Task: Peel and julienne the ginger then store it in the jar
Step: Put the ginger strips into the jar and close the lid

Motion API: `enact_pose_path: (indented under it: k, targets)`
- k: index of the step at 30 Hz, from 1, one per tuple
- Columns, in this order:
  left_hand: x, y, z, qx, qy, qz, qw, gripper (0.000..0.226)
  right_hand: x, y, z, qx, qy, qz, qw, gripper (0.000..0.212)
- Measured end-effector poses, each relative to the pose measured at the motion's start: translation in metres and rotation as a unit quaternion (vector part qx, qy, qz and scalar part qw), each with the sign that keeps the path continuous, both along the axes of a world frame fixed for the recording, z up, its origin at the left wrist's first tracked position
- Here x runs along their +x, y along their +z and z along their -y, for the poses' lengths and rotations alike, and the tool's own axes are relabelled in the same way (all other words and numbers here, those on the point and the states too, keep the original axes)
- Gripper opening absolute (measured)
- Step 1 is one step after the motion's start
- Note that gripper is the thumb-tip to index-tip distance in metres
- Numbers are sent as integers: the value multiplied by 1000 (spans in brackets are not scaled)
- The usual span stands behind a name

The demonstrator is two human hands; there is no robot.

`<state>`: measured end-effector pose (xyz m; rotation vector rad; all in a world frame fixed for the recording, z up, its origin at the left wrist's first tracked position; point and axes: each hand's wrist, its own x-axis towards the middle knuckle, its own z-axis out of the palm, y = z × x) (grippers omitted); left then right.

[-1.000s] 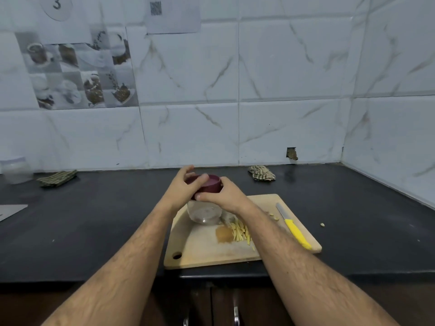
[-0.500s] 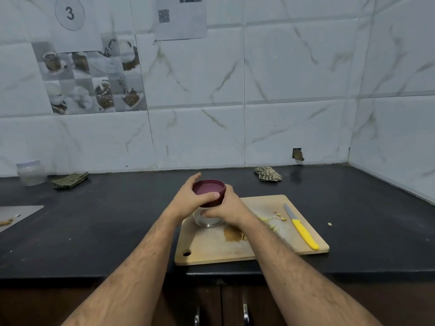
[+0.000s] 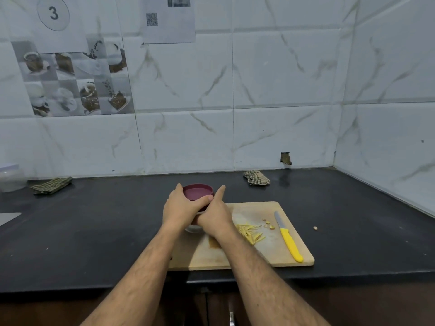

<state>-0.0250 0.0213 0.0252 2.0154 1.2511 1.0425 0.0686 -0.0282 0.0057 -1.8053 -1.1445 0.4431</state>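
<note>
The jar (image 3: 194,228) stands on the left part of the wooden cutting board (image 3: 263,252), mostly hidden behind both hands, with its maroon lid (image 3: 197,191) on top. The left hand (image 3: 180,209) curls its fingers and thumb round the lid. The right hand (image 3: 215,214) wraps the jar's body, its forefinger straight up beside the lid. Just right of that wrist lies a pile of ginger strips (image 3: 249,232), then a few peel scraps (image 3: 268,224) and a yellow-handled knife (image 3: 288,237). The board sits on a black counter (image 3: 94,231).
</note>
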Motion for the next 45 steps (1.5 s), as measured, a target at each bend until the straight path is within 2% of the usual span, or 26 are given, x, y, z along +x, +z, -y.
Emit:
enact_pose_path:
  k: [3, 6, 9, 11, 16, 19, 21, 23, 25, 29, 32, 34, 36, 41, 45]
  targets:
    - [-4, 4, 2, -22, -15, -28, 999, 102, 3, -1, -2, -4, -1, 3, 1000, 130]
    - [-20, 12, 0, -33, -41, -27, 998, 94, 8, 3, 1, -15, 31, -9, 999, 134]
    - [-38, 22, -15, -80, -94, -24, 992, 114, 15, 7, 3, -26, 67, -6, 997, 135]
    - [-42, 30, -22, -102, -149, -43, 983, 120, 19, 7, 1, -28, 73, 6, 997, 128]
    - [-36, 43, -30, -139, -240, -77, 958, 127, 26, 6, -3, -24, 85, 5, 996, 96]
    - [-34, 37, -28, -113, -197, -62, 972, 130, 28, 4, -5, -24, 95, 2, 995, 93]
    - [-28, 34, -17, -55, -127, -67, 988, 125, 29, 3, -5, -20, 97, 1, 995, 89]
    - [-18, 33, -3, 32, -35, -119, 992, 111, 30, 1, -6, -15, 101, -5, 995, 83]
    - [-14, 38, 4, 65, 13, -185, 981, 105, 32, 1, -6, -15, 110, -13, 994, 83]
    - [-30, 66, -10, -8, 32, -233, 972, 105, 34, 1, -7, -10, 114, -10, 993, 94]
    - [-31, 76, -17, -52, -84, -212, 972, 111, 34, 0, -7, 0, 120, -6, 993, 98]
    - [-25, 72, -17, -96, -171, -228, 954, 120, 35, -1, -7, 2, 125, 0, 992, 101]
    - [-21, 67, -19, -105, -194, -238, 946, 121, 35, -1, -8, -3, 126, 0, 992, 101]
    - [-13, 66, -10, 9, -107, -262, 959, 108, 39, -2, -12, -5, 125, 0, 992, 96]
    - [1, 65, 9, 71, 25, -356, 932, 81, 43, -16, -27, -7, 123, 19, 992, 88]
